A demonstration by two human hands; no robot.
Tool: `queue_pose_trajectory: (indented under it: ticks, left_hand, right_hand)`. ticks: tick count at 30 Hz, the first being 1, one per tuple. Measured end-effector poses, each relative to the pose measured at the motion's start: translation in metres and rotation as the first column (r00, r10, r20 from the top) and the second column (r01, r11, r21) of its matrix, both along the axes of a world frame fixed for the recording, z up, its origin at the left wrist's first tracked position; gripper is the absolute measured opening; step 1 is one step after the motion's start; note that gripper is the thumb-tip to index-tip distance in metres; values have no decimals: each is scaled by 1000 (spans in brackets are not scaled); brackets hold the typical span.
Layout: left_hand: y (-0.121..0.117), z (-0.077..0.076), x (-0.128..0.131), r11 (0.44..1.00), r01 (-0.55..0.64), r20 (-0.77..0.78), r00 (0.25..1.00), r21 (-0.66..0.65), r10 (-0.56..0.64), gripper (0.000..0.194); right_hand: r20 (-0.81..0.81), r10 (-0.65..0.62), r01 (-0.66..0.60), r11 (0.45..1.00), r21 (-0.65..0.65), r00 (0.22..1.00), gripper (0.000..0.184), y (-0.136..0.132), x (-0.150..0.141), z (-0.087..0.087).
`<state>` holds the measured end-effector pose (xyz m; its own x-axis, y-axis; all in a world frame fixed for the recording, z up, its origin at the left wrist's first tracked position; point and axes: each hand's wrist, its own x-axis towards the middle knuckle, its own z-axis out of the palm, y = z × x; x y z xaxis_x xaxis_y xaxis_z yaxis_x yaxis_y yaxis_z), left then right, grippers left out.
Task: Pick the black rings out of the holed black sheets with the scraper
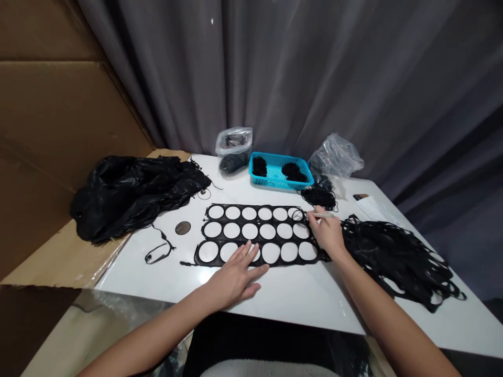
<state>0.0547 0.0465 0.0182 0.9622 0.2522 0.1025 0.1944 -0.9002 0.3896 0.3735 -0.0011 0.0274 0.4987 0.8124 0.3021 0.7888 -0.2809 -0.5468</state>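
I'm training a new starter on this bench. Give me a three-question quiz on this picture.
1. True or false: the left hand lies flat on the black rubber sheet with round holes.
2. What does the right hand hold? A) thin stick B) scissors C) tape
3. What colour is the basket behind the sheet?

Key: 1 true; 2 A; 3 blue.

Two bare forearms, no sleeves, left hand (236, 275) and right hand (328, 233) without rings or gloves
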Motion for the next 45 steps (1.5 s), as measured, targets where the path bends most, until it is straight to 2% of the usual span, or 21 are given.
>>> queue_pose_trajectory:
  ticks: [2,4,6,8,10,11,14,17,20,22,25,27,30,34,36,38,40,41,42,44,45]
  left_hand:
    - [1,6,1,998,-10,-16,1000,-66,9,46]
    - [4,15,4,981,-65,-3,998,-183,65,46]
    - [10,24,12,926,-139,49,985,-350,166,52]
    - [21,33,23,835,-161,101,963,-526,250,60]
    - [34,39,37,746,-100,141,957,-659,253,65]
    - [40,41,44,709,-41,164,962,-704,219,68]
    - [51,40,61,573,99,213,968,-814,135,72]
    - [54,35,71,377,133,227,949,-917,218,64]
    - [53,31,75,171,153,204,920,-973,336,65]
    - [53,29,76,107,145,176,905,-984,388,67]
    - [52,26,76,83,124,147,901,-989,409,67]
    - [51,20,77,119,107,147,902,-987,406,65]
    - [48,9,77,222,55,146,897,-974,418,60]
    - [49,0,78,349,-18,143,891,-937,431,52]
    - [52,0,77,438,-75,145,882,-896,448,46]
    - [55,1,73,532,-139,151,872,-835,465,38]
    - [55,2,64,612,-179,160,875,-771,457,30]
    - [54,2,59,678,-192,163,891,-709,423,28]
    - [53,0,53,755,-200,159,914,-624,374,28]
    - [47,-5,42,921,-194,113,963,-338,245,34]
    - [44,-8,37,964,-182,81,976,-194,200,39]
  right_hand:
    - [-286,21,-30,999,-26,958,28,1,3,3]
    - [-574,100,-142,989,-29,813,35,-1,-8,7]
    - [-756,170,-251,968,8,632,39,-4,-27,13]
    - [-849,204,-312,949,48,487,41,-6,-46,21]
    - [-899,222,-349,933,84,376,41,-7,-60,29]
    - [-915,224,-364,927,93,336,41,-7,-65,33]
    - [-933,223,-358,927,113,284,41,-9,-70,38]
    - [-949,243,-315,933,173,200,41,-15,-67,34]
    - [-966,258,-297,921,251,-16,36,-24,-65,25]
    - [-957,242,-274,920,279,-162,34,-29,-65,19]
    - [-930,221,-281,910,304,-293,32,-33,-69,11]
    - [-909,250,-292,889,352,-334,32,-33,-71,7]
    - [-876,298,-265,872,412,-380,28,-32,-73,4]
    - [-860,242,-299,866,400,-449,29,-30,-75,4]
    - [-870,205,-316,875,368,-448,29,-25,-75,6]
    - [-892,214,-246,912,328,-397,28,-16,-70,7]
    - [-927,265,-136,942,308,-264,29,-4,-63,7]
    - [-946,284,-108,947,302,-154,30,2,-60,5]
    - [-956,293,-108,950,294,-21,31,8,-57,3]
    - [-917,296,-193,949,249,268,32,16,-55,-3]
    - [-865,303,-258,943,211,399,31,17,-56,-6]
